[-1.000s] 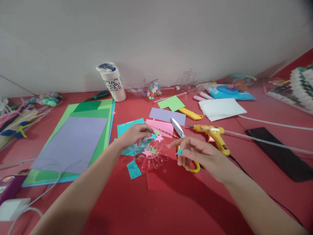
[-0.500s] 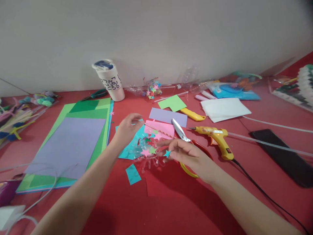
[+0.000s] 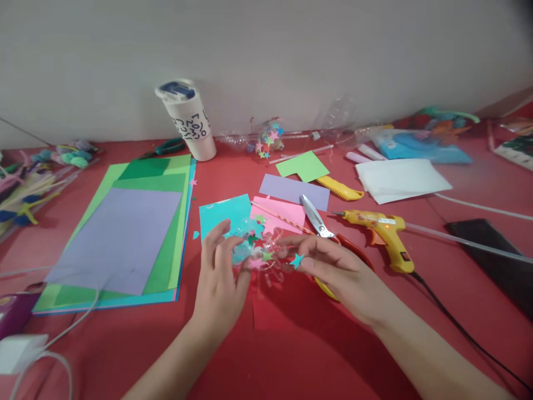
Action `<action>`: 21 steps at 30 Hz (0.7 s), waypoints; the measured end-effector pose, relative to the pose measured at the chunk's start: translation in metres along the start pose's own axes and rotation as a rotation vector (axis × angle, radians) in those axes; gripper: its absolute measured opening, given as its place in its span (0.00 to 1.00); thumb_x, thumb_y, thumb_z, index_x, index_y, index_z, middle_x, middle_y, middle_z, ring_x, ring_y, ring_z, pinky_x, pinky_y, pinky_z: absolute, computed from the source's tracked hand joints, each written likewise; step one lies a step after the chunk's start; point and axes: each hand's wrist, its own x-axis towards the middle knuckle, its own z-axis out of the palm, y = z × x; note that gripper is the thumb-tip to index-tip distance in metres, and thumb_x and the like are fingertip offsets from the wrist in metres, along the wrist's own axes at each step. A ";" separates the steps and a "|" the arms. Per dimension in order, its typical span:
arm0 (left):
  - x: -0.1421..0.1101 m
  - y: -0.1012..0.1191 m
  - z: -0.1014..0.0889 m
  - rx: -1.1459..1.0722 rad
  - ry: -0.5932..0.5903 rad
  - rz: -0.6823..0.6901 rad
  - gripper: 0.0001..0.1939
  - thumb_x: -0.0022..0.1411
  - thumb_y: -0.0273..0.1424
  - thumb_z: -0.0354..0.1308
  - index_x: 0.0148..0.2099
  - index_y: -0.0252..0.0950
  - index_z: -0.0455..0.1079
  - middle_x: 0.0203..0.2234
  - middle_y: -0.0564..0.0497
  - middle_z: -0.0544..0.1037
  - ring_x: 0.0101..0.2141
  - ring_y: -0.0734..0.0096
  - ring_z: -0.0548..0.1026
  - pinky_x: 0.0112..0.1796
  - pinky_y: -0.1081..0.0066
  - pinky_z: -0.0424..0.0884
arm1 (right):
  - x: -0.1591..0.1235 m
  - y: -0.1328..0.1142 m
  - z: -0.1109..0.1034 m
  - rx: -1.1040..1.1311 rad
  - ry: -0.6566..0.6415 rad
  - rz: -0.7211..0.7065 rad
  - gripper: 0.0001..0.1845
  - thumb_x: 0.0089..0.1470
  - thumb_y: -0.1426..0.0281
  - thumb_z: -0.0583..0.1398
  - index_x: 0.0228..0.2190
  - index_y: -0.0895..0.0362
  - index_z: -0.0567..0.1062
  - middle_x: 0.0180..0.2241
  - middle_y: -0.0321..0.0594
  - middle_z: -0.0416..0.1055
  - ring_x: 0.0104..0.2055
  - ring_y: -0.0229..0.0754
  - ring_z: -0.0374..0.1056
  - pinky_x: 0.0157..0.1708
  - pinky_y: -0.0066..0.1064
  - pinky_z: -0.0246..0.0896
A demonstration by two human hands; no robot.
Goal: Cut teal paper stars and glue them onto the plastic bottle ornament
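Observation:
My left hand (image 3: 220,275) curls around a clear plastic piece (image 3: 262,253) dotted with small coloured paper stars, low over the red table (image 3: 291,355). Its fingers and thumb are on the piece's left side. My right hand (image 3: 337,269) reaches in from the right, fingertips touching the piece's right edge. A teal paper star (image 3: 297,259) is pinched at its thumb and finger. Under the piece lie a teal sheet (image 3: 220,216) and a pink sheet (image 3: 283,214).
Scissors (image 3: 317,219) and a yellow glue gun (image 3: 383,229) with its cord lie just right of my hands. A stack of coloured paper (image 3: 125,233) is at left, a white cup (image 3: 187,119) at the back, white sheets (image 3: 400,178) and a black phone (image 3: 491,250) at right.
My left hand has come down from the teal sheet and taken hold of the plastic piece. My right hand, with the teal star, has moved left up to the piece.

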 end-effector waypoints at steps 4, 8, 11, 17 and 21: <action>0.016 -0.010 0.002 -0.077 0.057 -0.065 0.14 0.57 0.19 0.54 0.42 0.40 0.58 0.50 0.43 0.65 0.51 0.60 0.67 0.46 0.57 0.69 | -0.002 -0.001 0.004 -0.001 0.044 0.026 0.06 0.55 0.67 0.62 0.27 0.52 0.71 0.52 0.38 0.70 0.54 0.46 0.66 0.51 0.37 0.57; 0.019 -0.017 0.007 -0.244 0.024 -0.197 0.13 0.58 0.22 0.55 0.42 0.41 0.59 0.48 0.47 0.67 0.46 0.64 0.70 0.41 0.61 0.71 | -0.003 -0.005 0.005 -0.034 0.055 0.021 0.05 0.55 0.68 0.62 0.28 0.52 0.71 0.51 0.37 0.71 0.52 0.44 0.68 0.48 0.34 0.61; 0.017 -0.024 0.010 -0.374 -0.014 -0.232 0.13 0.58 0.22 0.55 0.43 0.42 0.59 0.48 0.47 0.67 0.47 0.65 0.70 0.45 0.59 0.70 | -0.003 -0.009 -0.003 -0.040 0.049 -0.007 0.06 0.55 0.66 0.62 0.27 0.53 0.72 0.51 0.38 0.69 0.40 0.41 0.72 0.41 0.33 0.65; 0.016 -0.032 0.013 -0.470 -0.062 -0.194 0.17 0.58 0.21 0.53 0.47 0.43 0.59 0.48 0.47 0.67 0.51 0.63 0.68 0.49 0.55 0.66 | 0.003 -0.015 -0.023 -0.045 0.155 -0.105 0.06 0.54 0.66 0.63 0.28 0.53 0.73 0.43 0.37 0.72 0.30 0.35 0.68 0.33 0.30 0.64; 0.018 -0.036 0.015 -0.551 -0.079 -0.136 0.17 0.59 0.20 0.53 0.48 0.43 0.59 0.49 0.47 0.66 0.52 0.64 0.67 0.51 0.56 0.66 | 0.010 -0.015 -0.024 -0.149 0.086 -0.100 0.07 0.55 0.68 0.62 0.26 0.54 0.73 0.42 0.38 0.72 0.32 0.35 0.68 0.35 0.30 0.64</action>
